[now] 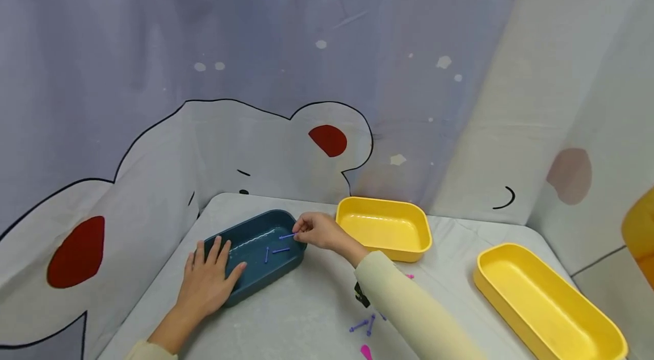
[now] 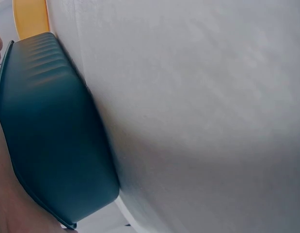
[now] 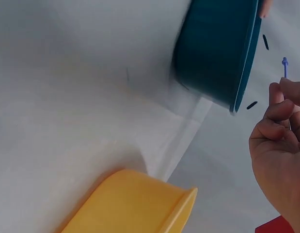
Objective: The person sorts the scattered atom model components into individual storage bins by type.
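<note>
A white-topped table [image 1: 317, 320] before me: teal tray [image 1: 265, 283] at ten o'clock, short yellow tray [image 1: 383, 229] at twelve, long yellow tray [image 1: 552, 306] at three, purple pins [image 1: 370, 325] and a pink piece [image 1: 365, 352] at six

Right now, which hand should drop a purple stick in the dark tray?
Probably the right hand: it pinches a purple stick over the dark tray; the left hand rests on its edge.

Looked down onto the blue tray [image 1: 271, 280] from the head, sideways at it from both wrists, closest from the left; shared it throughout.
</note>
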Motion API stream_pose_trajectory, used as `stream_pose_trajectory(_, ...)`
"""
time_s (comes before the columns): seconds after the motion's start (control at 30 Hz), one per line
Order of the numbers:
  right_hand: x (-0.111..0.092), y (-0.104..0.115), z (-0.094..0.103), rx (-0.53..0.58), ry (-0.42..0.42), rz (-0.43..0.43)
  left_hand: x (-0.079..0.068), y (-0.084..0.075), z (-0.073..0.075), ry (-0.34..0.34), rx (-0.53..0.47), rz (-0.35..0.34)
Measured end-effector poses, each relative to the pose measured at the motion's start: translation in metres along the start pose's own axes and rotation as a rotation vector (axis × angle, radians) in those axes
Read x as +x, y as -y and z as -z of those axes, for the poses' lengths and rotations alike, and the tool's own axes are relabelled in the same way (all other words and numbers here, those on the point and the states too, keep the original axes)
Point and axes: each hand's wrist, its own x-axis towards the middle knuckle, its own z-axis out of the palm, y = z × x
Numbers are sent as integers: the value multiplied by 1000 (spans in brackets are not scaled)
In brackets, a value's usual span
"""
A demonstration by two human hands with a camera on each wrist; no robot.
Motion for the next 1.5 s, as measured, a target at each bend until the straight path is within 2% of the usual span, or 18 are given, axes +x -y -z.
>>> stream_pose_trajectory(0.43, 36, -3, -11, 3, -66, -49, -1, 0, 0, -8, 20, 4)
stream_pose_trajectory(0.8, 47, 1, -15, 20, -104, -62, 0, -3, -2, -19, 20, 2)
stream_pose_trajectory(1.0, 40, 6, -5, -19, -72, -36, -1, 0, -2, -29, 18, 1)
stream_pose_trajectory(1.5, -16, -19, 40, -70, -29, 29, -4, 9, 5, -8, -4, 9)
